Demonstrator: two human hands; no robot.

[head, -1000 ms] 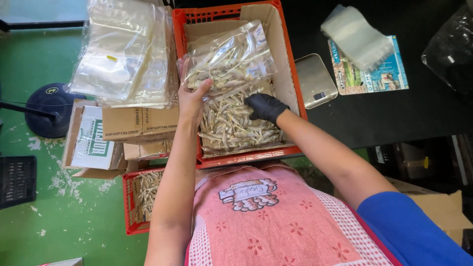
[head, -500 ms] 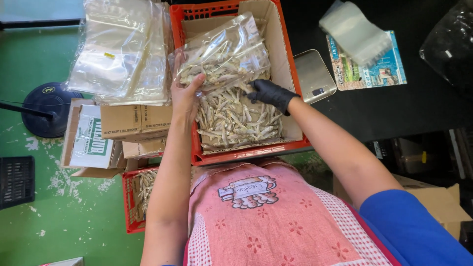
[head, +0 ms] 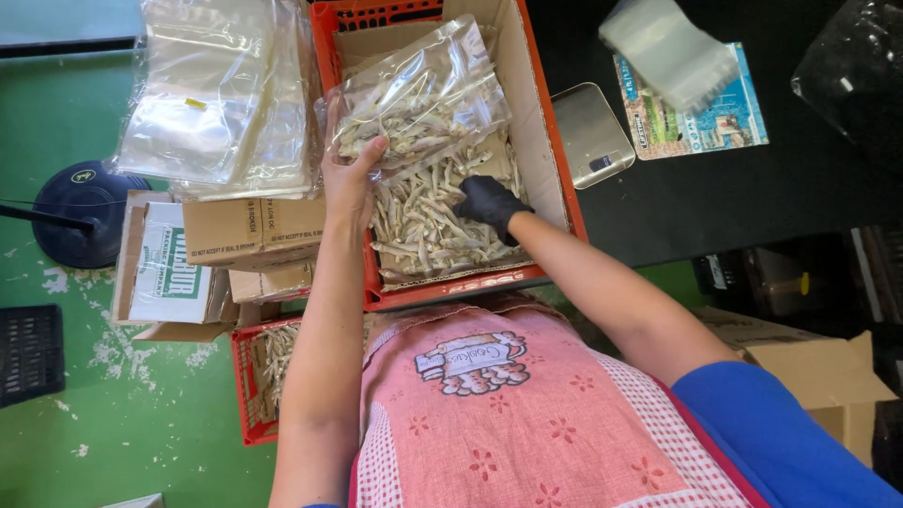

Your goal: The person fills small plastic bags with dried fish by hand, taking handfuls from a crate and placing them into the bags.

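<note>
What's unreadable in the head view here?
- Black-gloved right hand: fingertips buried among the small dried fish, so its grip is unclear.
- Clear plastic bag of fish: whether it is sealed is unclear; bare left hand covers its lower edge.
- Lower red plastic crate: mostly hidden behind the forearm.

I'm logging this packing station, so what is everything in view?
crate: one, red, top centre, lined with cardboard
dried fish: heap, pale, in that crate
bag: one, clear, part filled with fish, over the crate
empty bags: stack, clear, top left
boxes: several, brown, left of crate
second crate: one, red, lower left
scale: one, silver, on black table
booklet: one, colourful, right of scale
left hand: bare, holds the bag
right hand: black glove, in the fish
</note>
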